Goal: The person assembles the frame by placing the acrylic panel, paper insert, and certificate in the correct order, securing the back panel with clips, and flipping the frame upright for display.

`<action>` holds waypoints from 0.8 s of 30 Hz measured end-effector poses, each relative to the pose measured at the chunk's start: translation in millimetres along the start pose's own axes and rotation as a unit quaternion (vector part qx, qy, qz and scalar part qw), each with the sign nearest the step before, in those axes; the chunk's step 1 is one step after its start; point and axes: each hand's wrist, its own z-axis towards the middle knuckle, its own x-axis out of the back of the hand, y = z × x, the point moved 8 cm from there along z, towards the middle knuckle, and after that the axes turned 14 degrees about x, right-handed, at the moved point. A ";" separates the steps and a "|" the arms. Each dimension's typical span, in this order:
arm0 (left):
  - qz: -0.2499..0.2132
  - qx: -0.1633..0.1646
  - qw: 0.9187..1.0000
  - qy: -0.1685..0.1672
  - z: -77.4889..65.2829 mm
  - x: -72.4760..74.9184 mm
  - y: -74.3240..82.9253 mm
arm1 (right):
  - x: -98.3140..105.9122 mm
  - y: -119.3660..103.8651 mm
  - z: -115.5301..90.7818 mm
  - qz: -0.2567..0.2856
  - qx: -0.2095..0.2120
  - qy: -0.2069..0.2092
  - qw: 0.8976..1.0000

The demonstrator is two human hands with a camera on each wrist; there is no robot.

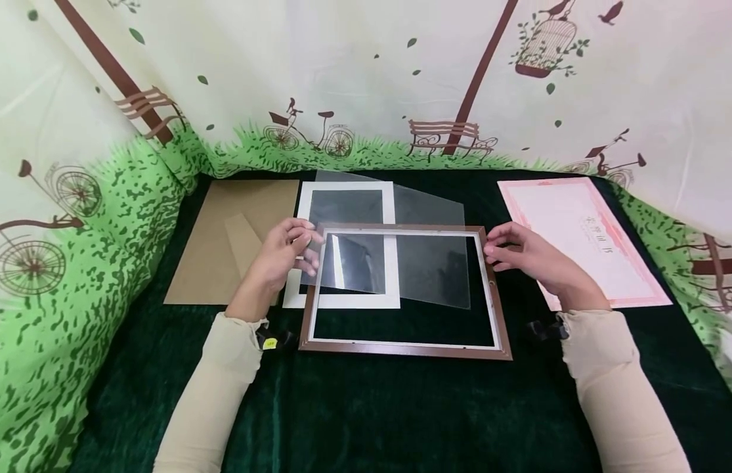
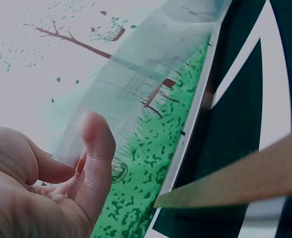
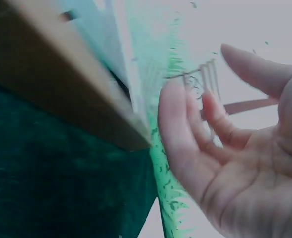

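Note:
A brown picture frame (image 1: 404, 350) with a white inner lip lies in the middle, its far part overlapping a white mat (image 1: 341, 301). My left hand (image 1: 285, 253) is at the frame's far left corner. In the left wrist view, the corner of a clear sheet (image 2: 121, 84) sits between that hand's thumb and fingers, and the sheet slopes up above the frame's lip. My right hand (image 1: 522, 253) is by the frame's far right corner, its fingers (image 3: 173, 119) bent loosely. A gap shows between them and the frame in the right wrist view.
A clear sheet (image 1: 433, 256) shows beyond the mat's right side. On the left lies a brown backing board (image 1: 197, 240) with a stand flap. At right is a pink-bordered paper (image 1: 569, 213). Dark green cloth (image 1: 401, 414) covers the table; a printed curtain (image 1: 354, 59) hangs around it.

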 end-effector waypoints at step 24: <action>0.051 0.040 0.997 0.042 -14.6 -8.3 -12.0 | 1.8 -10.4 -8.7 -0.023 -0.008 0.091 0.996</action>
